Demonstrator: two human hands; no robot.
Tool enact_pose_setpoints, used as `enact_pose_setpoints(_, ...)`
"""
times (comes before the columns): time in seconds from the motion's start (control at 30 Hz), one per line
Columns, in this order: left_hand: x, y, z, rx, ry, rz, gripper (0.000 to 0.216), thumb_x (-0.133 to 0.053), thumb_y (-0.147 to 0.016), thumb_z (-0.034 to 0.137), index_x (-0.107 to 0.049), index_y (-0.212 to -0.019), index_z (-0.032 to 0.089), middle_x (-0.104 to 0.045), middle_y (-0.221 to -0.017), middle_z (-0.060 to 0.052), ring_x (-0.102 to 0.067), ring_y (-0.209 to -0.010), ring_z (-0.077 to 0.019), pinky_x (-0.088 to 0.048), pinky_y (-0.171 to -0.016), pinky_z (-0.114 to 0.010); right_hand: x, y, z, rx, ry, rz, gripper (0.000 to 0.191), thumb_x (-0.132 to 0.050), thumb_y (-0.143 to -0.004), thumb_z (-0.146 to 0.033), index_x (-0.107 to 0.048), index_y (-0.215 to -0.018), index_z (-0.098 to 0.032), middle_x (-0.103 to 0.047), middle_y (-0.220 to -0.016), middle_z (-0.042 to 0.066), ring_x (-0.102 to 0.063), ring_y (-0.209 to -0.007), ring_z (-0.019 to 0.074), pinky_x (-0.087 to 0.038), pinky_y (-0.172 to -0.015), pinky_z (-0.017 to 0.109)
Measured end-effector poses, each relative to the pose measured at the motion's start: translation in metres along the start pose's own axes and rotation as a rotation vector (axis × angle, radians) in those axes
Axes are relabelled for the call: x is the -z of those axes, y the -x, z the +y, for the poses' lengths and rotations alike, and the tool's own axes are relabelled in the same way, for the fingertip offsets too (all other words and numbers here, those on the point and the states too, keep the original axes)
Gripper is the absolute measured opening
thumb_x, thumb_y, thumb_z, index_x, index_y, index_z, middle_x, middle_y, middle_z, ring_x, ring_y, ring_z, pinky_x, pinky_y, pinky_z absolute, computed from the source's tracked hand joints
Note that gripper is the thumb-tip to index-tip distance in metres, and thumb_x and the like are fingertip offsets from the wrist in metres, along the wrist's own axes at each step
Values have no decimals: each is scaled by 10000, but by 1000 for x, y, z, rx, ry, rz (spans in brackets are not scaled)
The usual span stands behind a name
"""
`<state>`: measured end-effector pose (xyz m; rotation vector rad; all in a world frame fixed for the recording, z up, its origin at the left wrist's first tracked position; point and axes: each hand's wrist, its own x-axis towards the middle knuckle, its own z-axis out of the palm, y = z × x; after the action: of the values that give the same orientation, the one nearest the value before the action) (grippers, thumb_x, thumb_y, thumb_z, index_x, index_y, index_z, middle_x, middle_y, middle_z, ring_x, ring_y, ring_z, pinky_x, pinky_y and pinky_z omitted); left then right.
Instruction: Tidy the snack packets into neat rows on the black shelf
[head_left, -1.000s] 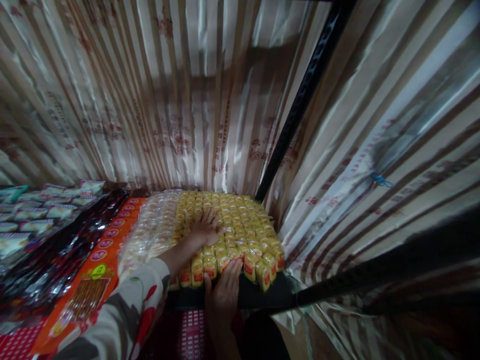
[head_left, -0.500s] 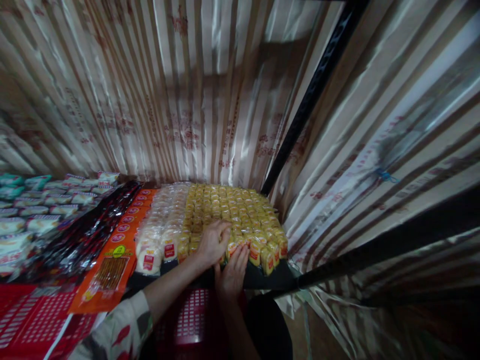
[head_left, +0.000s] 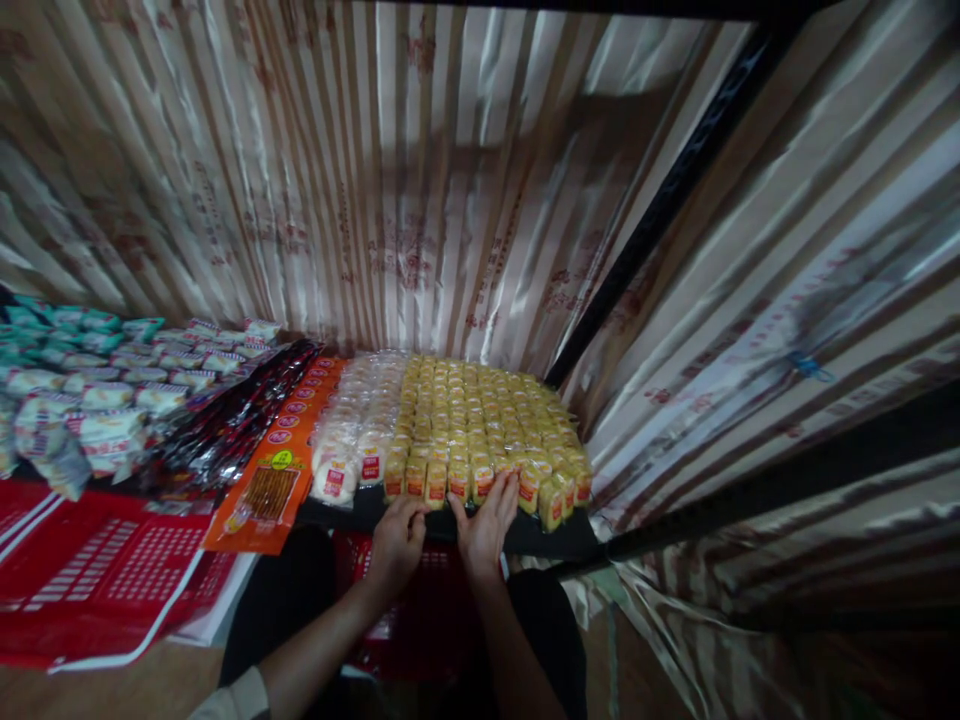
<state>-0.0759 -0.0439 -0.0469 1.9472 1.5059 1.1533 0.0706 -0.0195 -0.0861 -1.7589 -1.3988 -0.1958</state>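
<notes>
Rows of small yellow snack cakes in clear wrappers (head_left: 480, 420) fill the right end of a dark shelf (head_left: 555, 538). My right hand (head_left: 486, 528) rests against their front row, thumb and fingers spread and stretched out. Just to its left, my left hand (head_left: 396, 545) has its fingers curled together by the front of the same row; whether anything is inside them is hidden. Pale round cakes in clear wrappers (head_left: 335, 475) stand left of the yellow ones.
Left along the shelf lie an orange snack packet (head_left: 262, 490), dark shiny packets (head_left: 232, 430) and white-and-green packets (head_left: 112, 395). Red plastic baskets (head_left: 97, 575) sit below. A black post (head_left: 652, 210) rises behind, before striped sheeting (head_left: 420, 180).
My left hand has drawn back from on top of the yellow cakes to their front edge, its fingers curled. My right hand has spread its thumb from its fingers. The view has shifted.
</notes>
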Motion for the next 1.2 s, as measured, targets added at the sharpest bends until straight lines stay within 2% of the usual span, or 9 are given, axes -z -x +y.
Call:
enact_pose_setpoints(0.1, 7, 7, -5, -106, -225, -2, 257, -390, -845, 142, -636, -904, 185, -658, -913, -82, -609, -886, -208, -506, -789, -362, 2, 0, 0, 27, -29, -6, 932, -409, -792, -648, -133, -1423, -20, -140, -1460, 264, -124, -1349, 348, -241, -1026, 537)
enact_pose_setpoints(0.17, 12, 10, -10, -259, -371, -46, 281, -398, -859, 143, -632, -1004, 196, -641, -1068, -85, -561, -1051, -241, -454, -895, -409, 5, 0, -1, 20, -41, -4, 892, -409, -811, -620, -144, -1422, -28, -147, -1460, 260, -122, -1353, 343, -237, -1027, 542)
enact_pose_setpoints(0.27, 21, 8, -18, -539, -451, -220, 347, -430, -849, 137, -571, -1153, 224, -529, -1296, -47, -382, -1275, -241, -320, -1043, -427, 12, 1, -4, 9, -75, 6, 757, -365, -869, -535, -194, -1411, -35, -185, -1453, 253, -154, -1354, 325, -252, -1027, 532)
enact_pose_setpoints(0.33, 29, 0, -23, -653, -460, -353, 398, -443, -854, 170, -498, -1244, 228, -461, -1365, -33, -294, -1330, -216, -250, -1086, -419, 18, 2, -6, 17, -96, 13, 670, -337, -896, -478, -237, -1399, -47, -216, -1447, 243, -181, -1352, 313, -264, -1027, 524)
enact_pose_setpoints(0.47, 44, -26, -34, -749, -458, -499, 493, -463, -871, 269, -356, -1352, 238, -389, -1418, -24, -227, -1360, -199, -144, -1116, -440, 27, 1, -7, 70, -123, 29, 566, -334, -914, -391, -268, -1395, -100, -240, -1450, 215, -212, -1349, 302, -279, -1018, 533)
enact_pose_setpoints(0.6, 46, -48, -48, -893, -407, -605, 519, -512, -856, 332, -360, -1346, 259, -357, -1438, -13, -219, -1362, -184, -138, -1120, -423, 33, -5, -14, 112, -157, 53, 513, -351, -918, -324, -286, -1386, -125, -261, -1444, 202, -224, -1348, 289, -280, -1023, 540)
enact_pose_setpoints(0.83, 37, -58, -59, -926, -374, -645, 552, -500, -855, 361, -334, -1362, 218, -350, -1441, -34, -217, -1363, -177, -149, -1125, -408, 33, -33, -29, 159, -179, 32, 488, -350, -918, -291, -296, -1380, -142, -277, -1444, 173, -236, -1345, 261, -260, -1048, 543)
enact_pose_setpoints(0.97, 37, -58, -55, -888, -364, -646, 591, -477, -861, 352, -272, -1393, 195, -367, -1432, -29, -226, -1359, -172, -149, -1130, -392, 18, -63, -35, 264, -129, -111, 494, -304, -922, -304, -297, -1385, -132, -272, -1457, 152, -208, -1360, 237, -274, -1059, 503)
enact_pose_setpoints(1.2, 32, -60, -53, -865, -404, -640, 629, -403, -889, 401, -180, -1425, 159, -329, -1451, -42, -225, -1358, -171, -158, -1129, -366, -14, -134, -67, 401, 225, -704, 528, -275, -922, -412, -319, -1398, -188, -194, -1495, 93, -103, -1389, 234, -172, -1099, 429)
